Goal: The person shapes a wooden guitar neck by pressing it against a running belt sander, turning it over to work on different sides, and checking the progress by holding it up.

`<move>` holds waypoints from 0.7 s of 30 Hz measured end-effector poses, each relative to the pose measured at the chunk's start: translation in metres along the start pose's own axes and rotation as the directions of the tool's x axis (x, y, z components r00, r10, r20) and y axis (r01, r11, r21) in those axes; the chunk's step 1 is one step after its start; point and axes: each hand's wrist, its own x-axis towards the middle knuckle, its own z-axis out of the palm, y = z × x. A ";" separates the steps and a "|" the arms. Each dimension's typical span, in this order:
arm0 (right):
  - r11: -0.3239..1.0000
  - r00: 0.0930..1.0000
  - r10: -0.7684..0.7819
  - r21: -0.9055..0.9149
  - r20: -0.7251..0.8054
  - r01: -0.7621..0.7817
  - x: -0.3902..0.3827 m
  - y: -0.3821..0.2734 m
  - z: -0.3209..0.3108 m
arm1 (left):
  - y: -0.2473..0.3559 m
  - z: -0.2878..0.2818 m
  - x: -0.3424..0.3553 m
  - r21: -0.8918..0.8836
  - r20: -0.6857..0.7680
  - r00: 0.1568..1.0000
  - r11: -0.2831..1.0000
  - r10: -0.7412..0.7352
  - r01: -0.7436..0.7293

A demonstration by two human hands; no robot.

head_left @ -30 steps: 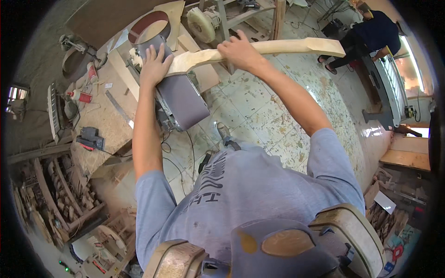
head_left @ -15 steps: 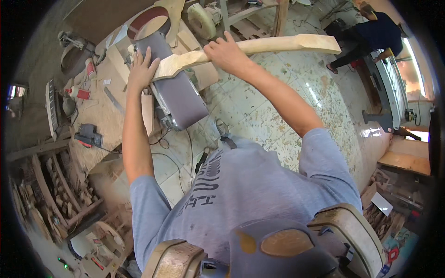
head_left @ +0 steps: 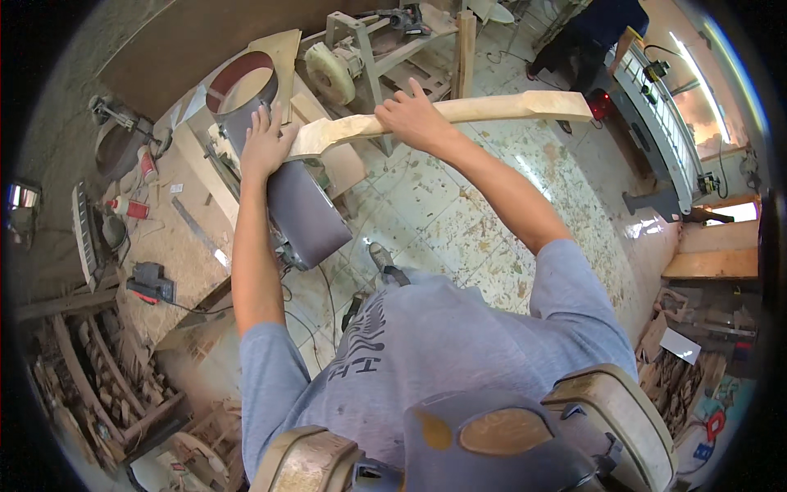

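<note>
A long pale shaped wooden piece (head_left: 484, 109), slightly curved, stretches from the belt sander (head_left: 307, 213) out to the right above the floor. Its left end lies over the sander's dark belt. My left hand (head_left: 266, 148) is laid on that end, fingers stretched out and apart. Around the piece's narrower part, left of its middle, my right hand (head_left: 412, 119) is closed, with one digit pointing up. Whether the wood's underside touches the belt is hidden.
A workbench (head_left: 176, 271) at left carries a red-and-white bottle (head_left: 127, 207), a small dark power tool (head_left: 150, 282) and a flat strip. A buffing wheel (head_left: 330, 72) stands beyond. Cables hang below the sander. Another person (head_left: 594, 37) is at the far right beside a long machine.
The view has shifted, so the bench and sander appear lower. Both hands and the wooden piece have moved right and away relative to the belt. The other person has shifted toward the top edge.
</note>
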 end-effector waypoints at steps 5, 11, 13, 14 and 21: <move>0.998 0.997 -0.035 0.041 -0.069 0.038 0.031 -0.015 0.014 | -0.022 -0.008 -0.022 -0.036 0.000 0.990 0.990 -0.138 0.138; 0.991 0.985 -0.075 0.095 -0.153 0.090 0.071 -0.041 0.025 | -0.053 -0.016 -0.053 0.100 -0.044 0.970 0.965 -0.241 0.244; 0.987 0.990 -0.057 0.144 -0.128 0.076 0.079 -0.046 0.027 | -0.056 -0.020 -0.057 0.080 0.007 0.957 0.954 -0.290 0.289; 0.989 0.987 -0.064 0.121 -0.145 0.082 0.080 -0.046 0.029 | -0.056 -0.022 -0.056 0.071 0.034 0.950 0.949 -0.311 0.308; 0.990 0.990 -0.136 0.037 -0.045 0.138 0.094 -0.024 0.035 | -0.049 -0.007 -0.055 -0.022 -0.061 0.946 0.948 -0.318 0.317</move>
